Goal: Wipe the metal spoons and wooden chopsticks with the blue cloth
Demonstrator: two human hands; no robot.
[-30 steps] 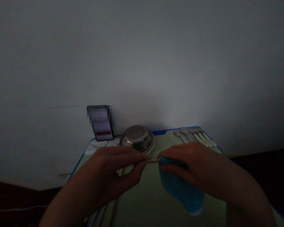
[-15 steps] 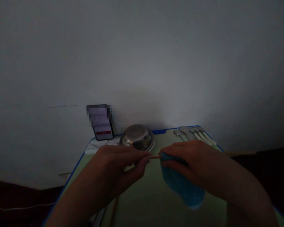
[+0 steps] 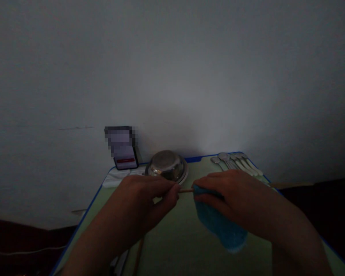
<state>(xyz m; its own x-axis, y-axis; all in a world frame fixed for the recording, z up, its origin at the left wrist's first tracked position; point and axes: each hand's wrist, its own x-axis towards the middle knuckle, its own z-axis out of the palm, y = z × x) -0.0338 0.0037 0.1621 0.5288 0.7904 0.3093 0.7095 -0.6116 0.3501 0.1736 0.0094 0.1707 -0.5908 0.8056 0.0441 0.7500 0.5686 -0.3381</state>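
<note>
A thin wooden chopstick runs level between my hands above the table. My left hand pinches its left end between thumb and fingers. Blue cloth is folded around the chopstick on the right, and my right hand is closed over both. The cloth's loose end hangs down below my right fingers. How far the chopstick extends inside the cloth is hidden.
Upturned metal bowls sit at the back of the green table. Several spoons lie at the back right. A phone leans on the wall. Another wooden stick lies beneath my left arm.
Both hands, the chopstick and the cloth have shifted very slightly left. The grip of each hand is the same.
</note>
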